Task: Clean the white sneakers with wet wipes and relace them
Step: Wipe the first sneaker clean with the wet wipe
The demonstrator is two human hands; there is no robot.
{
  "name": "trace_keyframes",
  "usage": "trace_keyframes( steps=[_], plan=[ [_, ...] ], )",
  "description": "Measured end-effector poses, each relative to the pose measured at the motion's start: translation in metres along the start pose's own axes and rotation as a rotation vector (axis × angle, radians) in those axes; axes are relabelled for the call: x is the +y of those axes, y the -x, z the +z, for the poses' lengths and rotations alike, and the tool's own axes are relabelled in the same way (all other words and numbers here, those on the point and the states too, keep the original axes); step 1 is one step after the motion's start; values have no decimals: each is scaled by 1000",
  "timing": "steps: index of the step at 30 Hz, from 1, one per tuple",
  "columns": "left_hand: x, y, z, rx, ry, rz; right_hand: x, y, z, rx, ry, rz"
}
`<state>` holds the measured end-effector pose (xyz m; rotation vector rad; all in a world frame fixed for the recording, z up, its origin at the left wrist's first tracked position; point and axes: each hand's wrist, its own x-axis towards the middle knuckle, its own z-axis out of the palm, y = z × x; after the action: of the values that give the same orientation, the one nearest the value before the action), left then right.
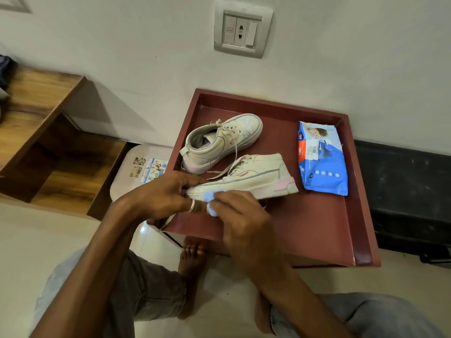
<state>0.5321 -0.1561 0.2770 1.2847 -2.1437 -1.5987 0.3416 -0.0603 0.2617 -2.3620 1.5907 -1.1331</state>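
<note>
Steadying the near sneaker [258,176] toward the front-left corner of the bench [317,240] with the left hand [166,193], curling its fingers round the toe, most likely to stop the shoe sliding under the rubbing. Pinching a bunched blue wet wipe [210,198] in the right hand [241,215], pressing it with thumb and fingertips against the white sole edge just behind the toe, seemingly working along the sidewall rather than the upper. Turning that shoe's side and sole rim toward the front edge, toe pointing to the left edge and pink heel to the right edge, apparently to bring the dirty band within easy reach of the wiping hand. Leaving the second sneaker [227,137] parked just behind, nearer the back-left corner, upright on its sole and out of the way of both hands. Leaving the laces [219,173] threaded but slack, one end trailing off the front-left edge, probably loosened ahead of relacing. Keeping the pack of wipes [322,159] lying flat along the right edge, well apart from the shoes yet on the wiping hand's side, presumably for pulling a fresh sheet without letting go of the toe. Judging the cleaning as under way on the first shoe, with relacing not yet begun.
</note>
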Motion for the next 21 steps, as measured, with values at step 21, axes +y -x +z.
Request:
trace_keyframes(
  steps=[21],
  plan=[
    [2,-1,1,-17,19,21,6,3,-3,11,50,82]
  ],
)
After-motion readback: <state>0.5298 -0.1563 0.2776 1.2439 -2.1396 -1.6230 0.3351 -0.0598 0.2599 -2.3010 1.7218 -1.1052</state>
